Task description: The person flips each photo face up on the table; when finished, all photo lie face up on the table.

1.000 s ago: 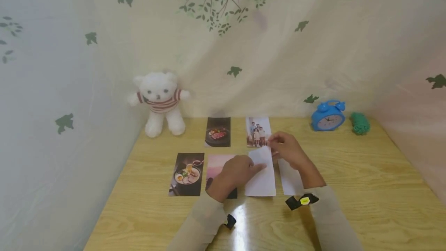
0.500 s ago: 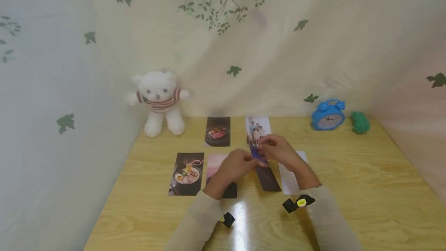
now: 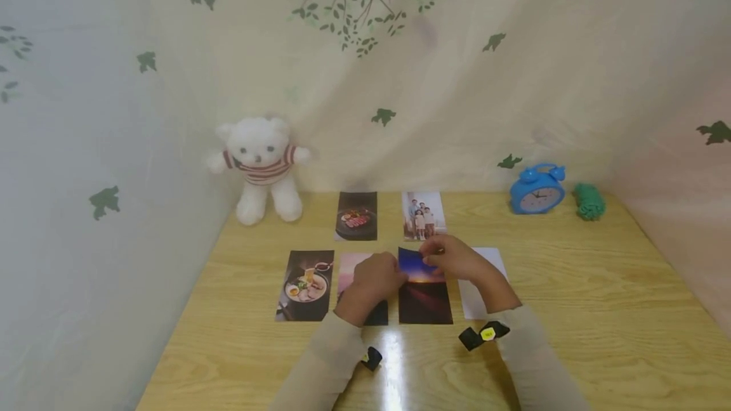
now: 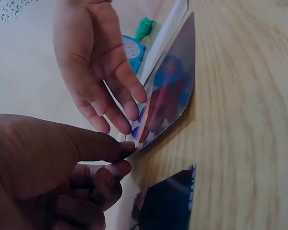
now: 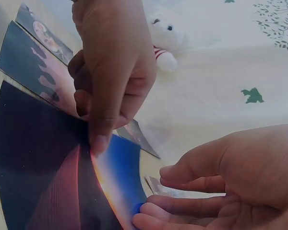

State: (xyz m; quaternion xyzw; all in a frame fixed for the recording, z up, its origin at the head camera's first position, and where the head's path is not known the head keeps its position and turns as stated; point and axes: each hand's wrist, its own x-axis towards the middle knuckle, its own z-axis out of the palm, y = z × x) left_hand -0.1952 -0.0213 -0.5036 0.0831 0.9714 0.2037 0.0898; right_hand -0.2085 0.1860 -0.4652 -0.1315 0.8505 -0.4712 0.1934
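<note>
A glossy sunset photo (image 3: 425, 303), blue above and dark below, is face up in the front row in the head view. My left hand (image 3: 374, 281) pinches its left edge between thumb and fingers, as the left wrist view shows. That photo bows up off the wood in the left wrist view. At its upper right, my right hand (image 3: 459, 262) has loosely bent fingers (image 4: 117, 98) touching or very close to the surface, with the thumb apart. Left of it lies a pink and dark photo (image 3: 349, 266), partly under my left hand. A white face-down card (image 3: 474, 302) lies beneath my right wrist.
A ramen photo (image 3: 305, 287) lies at the row's left end. Behind are a sliced-meat photo (image 3: 356, 215) and a family photo (image 3: 421, 211). A white teddy bear (image 3: 259, 167), a blue alarm clock (image 3: 537, 192) and a green bundle (image 3: 589, 202) stand along the back.
The sunset photo was white side up, then got turned over and now shows its picture, squared with the front row. Both hands have come lower, the right one slightly toward me.
</note>
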